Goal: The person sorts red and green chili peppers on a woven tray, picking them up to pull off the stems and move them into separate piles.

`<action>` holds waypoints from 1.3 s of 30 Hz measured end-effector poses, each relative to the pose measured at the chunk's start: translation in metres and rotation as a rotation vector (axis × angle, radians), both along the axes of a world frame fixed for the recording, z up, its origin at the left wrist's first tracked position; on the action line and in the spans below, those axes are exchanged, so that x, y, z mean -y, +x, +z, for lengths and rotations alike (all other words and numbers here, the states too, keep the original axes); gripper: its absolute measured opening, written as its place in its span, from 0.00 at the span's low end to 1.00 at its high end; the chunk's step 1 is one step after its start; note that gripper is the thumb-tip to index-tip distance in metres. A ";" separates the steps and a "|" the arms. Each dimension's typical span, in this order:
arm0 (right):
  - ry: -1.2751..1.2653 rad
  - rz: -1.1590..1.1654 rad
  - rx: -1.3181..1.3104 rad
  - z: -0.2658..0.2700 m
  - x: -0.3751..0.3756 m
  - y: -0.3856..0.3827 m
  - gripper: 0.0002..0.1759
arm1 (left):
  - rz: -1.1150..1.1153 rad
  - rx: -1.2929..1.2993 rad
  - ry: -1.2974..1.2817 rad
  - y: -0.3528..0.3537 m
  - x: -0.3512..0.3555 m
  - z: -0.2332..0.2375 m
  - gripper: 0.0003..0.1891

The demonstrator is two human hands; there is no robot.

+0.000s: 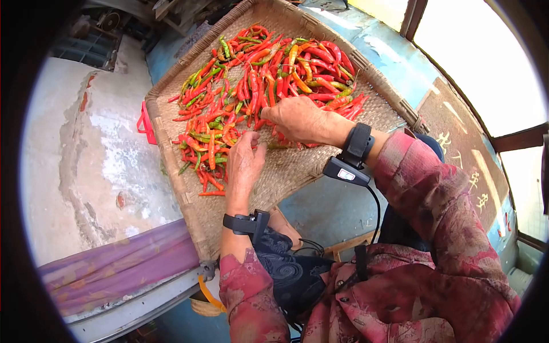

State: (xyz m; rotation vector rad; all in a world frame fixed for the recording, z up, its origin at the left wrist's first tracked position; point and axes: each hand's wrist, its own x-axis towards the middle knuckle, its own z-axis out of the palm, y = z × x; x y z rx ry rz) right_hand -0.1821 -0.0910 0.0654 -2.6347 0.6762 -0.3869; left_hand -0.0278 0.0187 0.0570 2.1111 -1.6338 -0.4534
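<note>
Red, orange and green chili peppers [326,60] lie heaped in a large square woven bamboo tray [297,183]. My right hand [300,119] reaches in over the middle of the heap. Its fingers are pinched together at a red chili pepper [259,123]. Just below and to the left, my left hand [246,163] is held over the lower edge of the heap, its fingers curled together. What its fingertips hold, if anything, is hidden. A smaller cluster of chili peppers [211,150] spreads beside the left hand.
The tray has a raised rim [380,80] and tilts across the view. A pink plastic object [146,123] stands by its left side. Purple cloth [120,268] hangs at lower left beside a worn wall [114,154]. A dark cable [377,211] runs down from my right wrist device.
</note>
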 end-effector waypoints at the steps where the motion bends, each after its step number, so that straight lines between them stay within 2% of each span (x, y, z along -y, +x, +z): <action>1: 0.000 0.004 0.001 -0.003 0.005 0.000 0.13 | -0.010 -0.039 0.007 -0.001 -0.001 0.000 0.15; 3: 0.149 0.036 0.344 -0.007 0.016 0.000 0.14 | -0.008 -0.063 -0.009 -0.001 -0.003 0.000 0.16; 5: 0.195 0.012 0.291 -0.009 0.028 0.004 0.13 | -0.009 -0.089 -0.024 -0.003 -0.003 0.000 0.17; 7: 0.347 0.040 0.303 0.007 0.028 -0.001 0.13 | 0.082 -0.260 -0.054 -0.008 0.000 0.006 0.19; 8: 0.719 -0.022 0.195 0.020 0.022 -0.007 0.16 | 0.081 -0.261 -0.053 -0.008 0.001 0.005 0.19; 10: 0.766 0.053 0.274 0.011 0.019 -0.003 0.19 | 0.027 -0.591 -0.107 -0.009 0.004 0.005 0.21; 11: 0.808 0.132 0.355 0.007 0.018 -0.001 0.21 | 0.023 -0.591 -0.109 -0.011 0.005 0.005 0.21; 12: 0.717 0.144 0.381 0.006 0.015 -0.001 0.22 | 0.006 -0.637 -0.110 -0.014 0.005 0.007 0.22; 17: 0.692 0.140 0.429 0.006 0.007 -0.004 0.21 | 0.021 -0.747 -0.093 -0.024 0.006 0.011 0.21; 19: 0.847 0.097 0.317 0.019 0.002 -0.011 0.20 | -0.026 -0.708 -0.137 -0.030 0.005 0.010 0.17; 20: 0.844 0.204 0.356 -0.002 0.008 -0.002 0.19 | -0.028 -0.703 -0.138 -0.030 0.004 0.010 0.17; 25: 0.776 0.230 0.350 0.003 0.005 -0.007 0.22 | 0.053 -0.550 -0.137 -0.024 0.004 0.011 0.14; 26: 0.640 0.191 0.372 0.005 0.007 -0.009 0.23 | 0.055 -0.550 -0.136 -0.015 0.005 0.010 0.14; 29: 0.377 0.068 0.387 0.009 0.023 -0.015 0.23 | 0.317 -0.403 -0.295 0.037 0.001 0.007 0.12; 31: 0.305 0.058 0.368 0.011 0.033 -0.023 0.20 | 0.442 -0.134 -0.426 0.082 -0.006 -0.002 0.14; 33: 0.267 0.032 0.350 0.014 0.035 -0.033 0.16 | 0.526 -0.057 -0.460 0.090 -0.015 0.011 0.16; 35: 0.174 -0.058 0.121 0.014 0.037 -0.041 0.12 | 0.648 -0.043 -0.654 0.102 -0.020 0.013 0.17; 37: 0.150 -0.040 0.118 0.009 0.037 -0.048 0.11 | 0.642 -0.080 -0.639 0.088 -0.020 0.024 0.16; 39: 0.057 -0.059 -0.158 0.007 0.034 -0.051 0.11 | 0.498 -0.097 -0.565 0.078 -0.017 0.023 0.15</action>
